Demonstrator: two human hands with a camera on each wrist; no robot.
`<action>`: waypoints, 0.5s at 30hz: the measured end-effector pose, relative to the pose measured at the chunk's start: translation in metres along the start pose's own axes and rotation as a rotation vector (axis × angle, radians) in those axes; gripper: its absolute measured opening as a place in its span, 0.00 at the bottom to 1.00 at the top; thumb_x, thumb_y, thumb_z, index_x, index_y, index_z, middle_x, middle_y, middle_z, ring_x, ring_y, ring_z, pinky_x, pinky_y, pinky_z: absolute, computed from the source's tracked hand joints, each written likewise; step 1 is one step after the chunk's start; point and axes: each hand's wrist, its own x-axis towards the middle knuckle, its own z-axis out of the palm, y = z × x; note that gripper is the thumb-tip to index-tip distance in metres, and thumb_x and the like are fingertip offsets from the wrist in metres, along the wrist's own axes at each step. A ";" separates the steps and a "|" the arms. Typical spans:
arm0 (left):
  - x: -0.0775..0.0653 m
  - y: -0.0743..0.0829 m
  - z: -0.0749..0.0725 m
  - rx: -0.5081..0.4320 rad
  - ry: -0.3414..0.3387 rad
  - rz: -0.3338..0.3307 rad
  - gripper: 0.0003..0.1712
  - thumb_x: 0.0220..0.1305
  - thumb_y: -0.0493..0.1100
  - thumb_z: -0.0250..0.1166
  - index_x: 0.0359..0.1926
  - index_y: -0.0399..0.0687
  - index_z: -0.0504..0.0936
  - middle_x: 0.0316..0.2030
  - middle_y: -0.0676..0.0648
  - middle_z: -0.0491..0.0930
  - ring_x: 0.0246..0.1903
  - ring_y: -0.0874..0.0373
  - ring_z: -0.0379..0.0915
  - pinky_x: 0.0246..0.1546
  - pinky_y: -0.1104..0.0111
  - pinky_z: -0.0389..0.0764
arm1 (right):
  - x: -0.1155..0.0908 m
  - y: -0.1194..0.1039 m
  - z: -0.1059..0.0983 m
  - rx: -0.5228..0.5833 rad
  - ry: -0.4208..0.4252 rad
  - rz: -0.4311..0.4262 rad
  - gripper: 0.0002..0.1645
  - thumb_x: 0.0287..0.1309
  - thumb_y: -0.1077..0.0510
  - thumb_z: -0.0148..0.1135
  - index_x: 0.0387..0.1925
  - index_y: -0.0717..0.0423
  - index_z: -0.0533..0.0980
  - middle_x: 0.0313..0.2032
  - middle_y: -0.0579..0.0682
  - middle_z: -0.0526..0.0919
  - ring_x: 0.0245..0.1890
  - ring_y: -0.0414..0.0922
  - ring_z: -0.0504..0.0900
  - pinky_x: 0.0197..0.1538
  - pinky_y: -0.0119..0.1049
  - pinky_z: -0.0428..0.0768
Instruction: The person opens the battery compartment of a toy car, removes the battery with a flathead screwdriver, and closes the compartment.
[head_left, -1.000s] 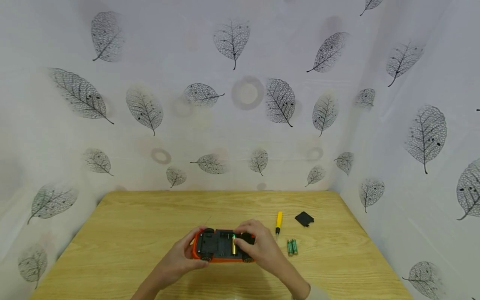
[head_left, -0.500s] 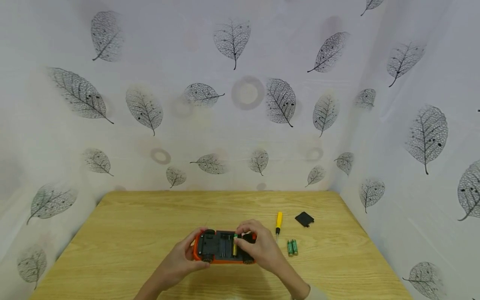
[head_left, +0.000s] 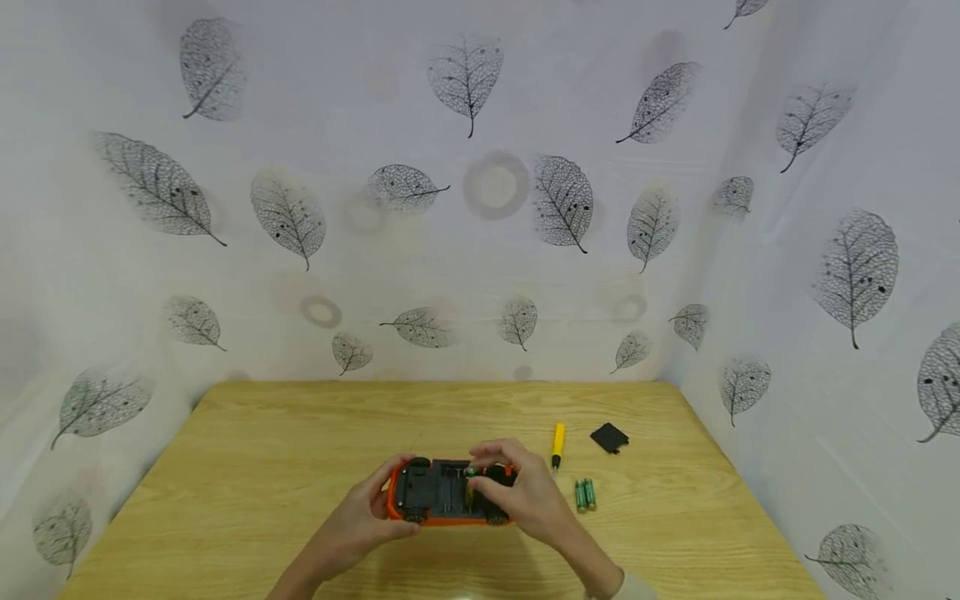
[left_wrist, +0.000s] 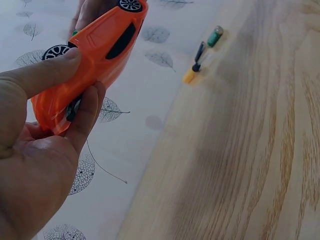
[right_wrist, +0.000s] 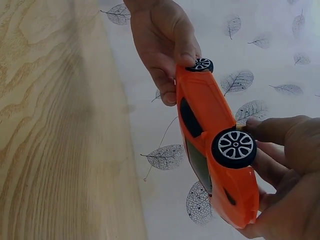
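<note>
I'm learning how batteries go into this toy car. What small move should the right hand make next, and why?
Probably press the battery down flat into the open bay. The car is held underside up by the left hand, and the right hand pinches the battery at the bay's right end, not clearly seated. Two more batteries wait on the table.

toy car (head_left: 448, 493): orange plastic body, black underside, silver-spoked wheels
pose: flipped belly-up, held just above the wooden table near its front edge, lengthwise left to right
state: battery bay in the underside is uncovered
battery (head_left: 469, 475): green and gold, sitting at the right end of the bay, mostly hidden by fingers
</note>
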 end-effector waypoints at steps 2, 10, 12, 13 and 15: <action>0.000 0.000 0.000 0.001 0.000 0.004 0.56 0.62 0.29 0.73 0.80 0.31 0.44 0.72 0.19 0.52 0.59 0.49 0.79 0.53 0.60 0.85 | 0.001 -0.001 -0.002 0.005 -0.042 -0.001 0.16 0.65 0.56 0.72 0.53 0.52 0.83 0.47 0.42 0.85 0.51 0.43 0.80 0.59 0.47 0.81; -0.001 0.000 0.000 0.006 0.015 -0.007 0.56 0.61 0.28 0.73 0.80 0.32 0.45 0.71 0.20 0.55 0.59 0.48 0.79 0.52 0.60 0.86 | 0.002 -0.003 -0.009 0.047 -0.115 0.010 0.12 0.65 0.56 0.71 0.48 0.53 0.83 0.46 0.45 0.85 0.48 0.42 0.81 0.55 0.41 0.83; -0.001 0.001 -0.001 0.003 0.018 -0.010 0.56 0.61 0.28 0.73 0.80 0.31 0.45 0.71 0.20 0.54 0.59 0.46 0.78 0.52 0.60 0.86 | 0.001 -0.004 -0.011 0.071 -0.093 0.002 0.11 0.66 0.57 0.71 0.48 0.53 0.82 0.45 0.46 0.86 0.48 0.43 0.83 0.56 0.43 0.83; -0.001 0.001 -0.001 -0.001 0.018 -0.011 0.56 0.61 0.28 0.73 0.80 0.31 0.45 0.72 0.20 0.53 0.60 0.45 0.77 0.53 0.60 0.86 | 0.000 -0.004 -0.012 0.078 -0.075 -0.003 0.11 0.66 0.57 0.71 0.48 0.53 0.82 0.44 0.46 0.87 0.48 0.42 0.84 0.57 0.44 0.83; -0.001 0.001 -0.001 -0.012 0.013 -0.013 0.57 0.61 0.28 0.73 0.80 0.31 0.45 0.73 0.20 0.51 0.61 0.45 0.77 0.53 0.59 0.85 | 0.000 -0.005 -0.015 0.088 -0.029 -0.026 0.12 0.66 0.58 0.70 0.49 0.54 0.82 0.44 0.46 0.88 0.49 0.43 0.85 0.58 0.45 0.83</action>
